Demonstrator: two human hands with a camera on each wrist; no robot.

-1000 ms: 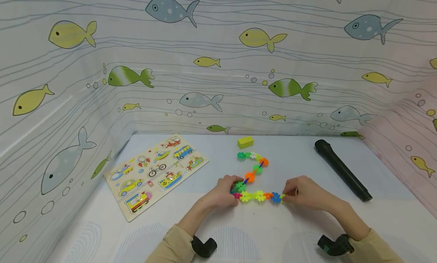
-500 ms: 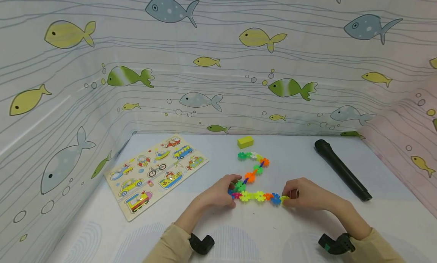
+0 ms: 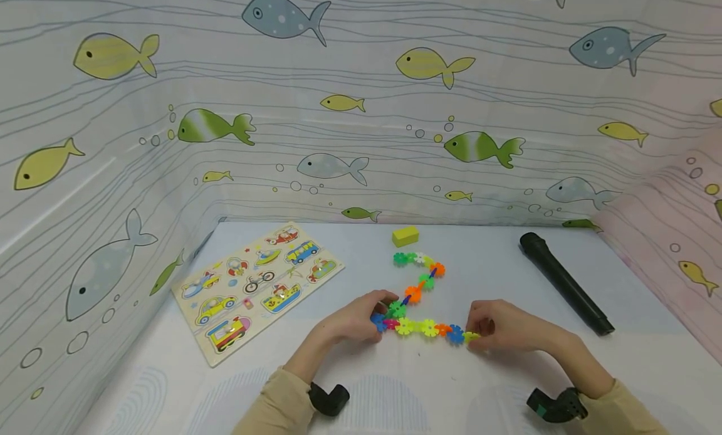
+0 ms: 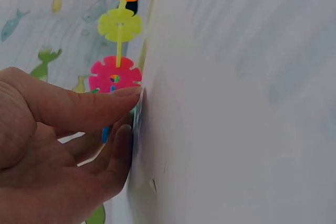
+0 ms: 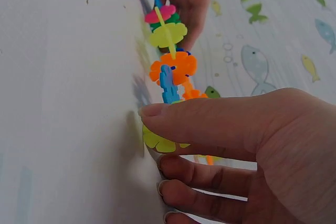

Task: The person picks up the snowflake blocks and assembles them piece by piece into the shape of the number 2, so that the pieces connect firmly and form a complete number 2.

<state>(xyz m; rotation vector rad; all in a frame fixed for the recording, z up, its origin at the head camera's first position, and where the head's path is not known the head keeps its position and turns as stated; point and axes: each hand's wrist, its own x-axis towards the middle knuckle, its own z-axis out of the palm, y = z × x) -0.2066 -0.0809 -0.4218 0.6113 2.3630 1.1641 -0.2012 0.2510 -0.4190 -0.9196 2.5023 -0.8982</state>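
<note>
Backdrop: fish-print curtains wall in a pale surface (image 3: 507, 385).
Chain: a snowflake-disc chain (image 3: 420, 297) lies mid-surface, running toward the near edge.
Left hand (image 3: 358, 322): fingers curled, pinching the chain's left end.
Right hand (image 3: 502, 327): pinching its right end disc.
Handling: likely light, stiff plastic; joints probably pop apart, so grip the discs themselves.

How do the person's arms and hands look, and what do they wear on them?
Both hands are bare: the left hand and the right hand have no gloves, and no rings are visible. Each forearm is covered by a beige long sleeve, the left sleeve and the right sleeve. At each wrist sits a small black camera unit, left and right; the right one shows a small green mark.
</note>
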